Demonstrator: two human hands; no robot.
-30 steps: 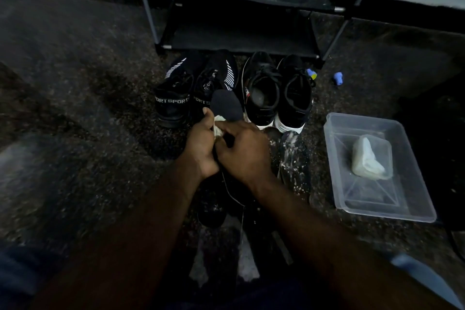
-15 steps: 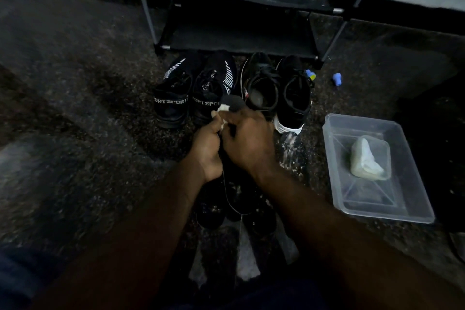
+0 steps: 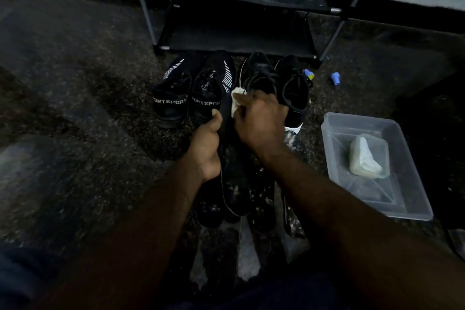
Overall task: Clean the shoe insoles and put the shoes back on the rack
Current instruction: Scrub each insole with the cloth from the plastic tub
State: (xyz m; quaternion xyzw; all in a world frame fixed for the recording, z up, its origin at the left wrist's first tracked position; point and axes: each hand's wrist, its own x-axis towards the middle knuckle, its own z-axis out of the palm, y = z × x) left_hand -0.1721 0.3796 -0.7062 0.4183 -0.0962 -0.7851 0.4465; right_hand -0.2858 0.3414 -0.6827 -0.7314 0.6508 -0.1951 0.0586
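Observation:
My left hand (image 3: 206, 148) grips a dark insole (image 3: 226, 111) that stands on edge between my hands. My right hand (image 3: 261, 121) holds a small white cloth (image 3: 236, 100) against the insole's upper part. Behind my hands, a pair of black shoes lettered SPORT (image 3: 193, 90) and a pair of black lace-up shoes with white soles (image 3: 289, 88) stand on the floor before the black shoe rack (image 3: 236, 0). More dark insoles (image 3: 241, 199) lie on the floor under my wrists.
A clear plastic tub (image 3: 407, 184) with a pale lump inside stands on the floor at the right. Two small blue caps (image 3: 334, 78) lie near the rack's right leg. The floor is dark speckled stone. My dark trouser legs fill the bottom edge.
My right hand has slid the cloth up and away along the insole toward its far end. The insole has turned more on edge, and my left hand sits lower on it.

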